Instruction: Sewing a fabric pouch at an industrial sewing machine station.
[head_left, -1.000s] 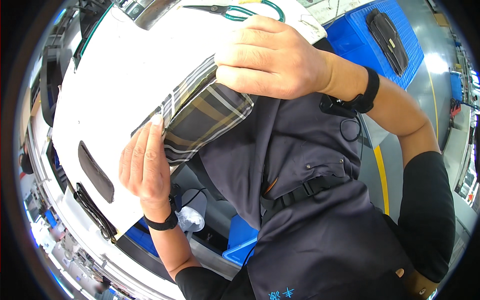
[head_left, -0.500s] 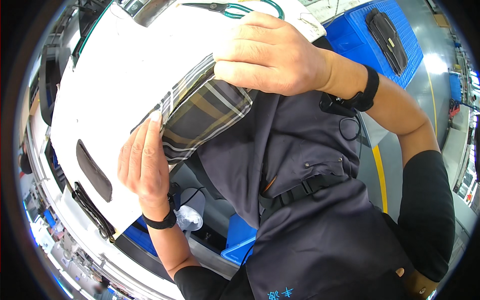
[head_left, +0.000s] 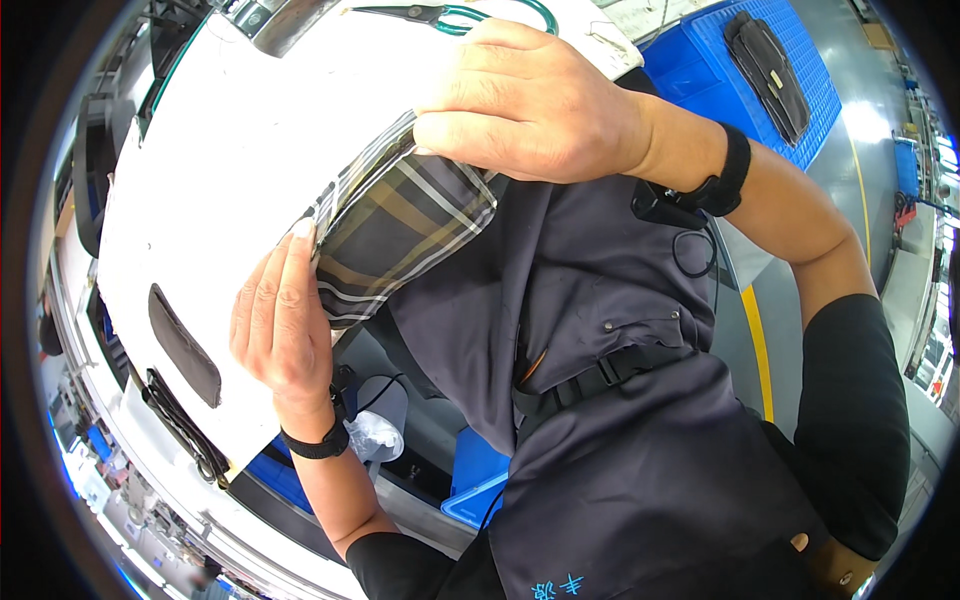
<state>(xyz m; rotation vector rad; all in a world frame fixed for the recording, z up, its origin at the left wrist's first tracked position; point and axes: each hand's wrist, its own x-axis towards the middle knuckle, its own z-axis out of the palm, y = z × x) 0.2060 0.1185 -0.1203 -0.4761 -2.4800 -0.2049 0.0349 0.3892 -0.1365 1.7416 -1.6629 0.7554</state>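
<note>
Between my hands, at the near edge of the white table [head_left: 230, 140], is a plaid fabric piece [head_left: 400, 232] in black, brown and white, like a pouch lining. Its top edge shows a slit between two layers. My left hand [head_left: 287, 305] pinches the left end of that edge, thumb hidden behind the straight fingers. My right hand [head_left: 535, 105] grips the other end with curled fingers. The lower part of the fabric hangs past the table edge, in front of my dark apron [head_left: 640, 450].
Green-handled scissors [head_left: 450, 16] and a metal machine part [head_left: 285, 22] lie at the far side. A dark curved flap piece [head_left: 185, 345] rests at the left, near a black folded item [head_left: 185, 425]. A dark wallet [head_left: 768, 78] sits on a blue crate [head_left: 690, 70] at right.
Both hands and the fabric have shifted very slightly left in the picture, as has the whole scene. The fabric's front face has flattened a little. Both grips stay the same.
</note>
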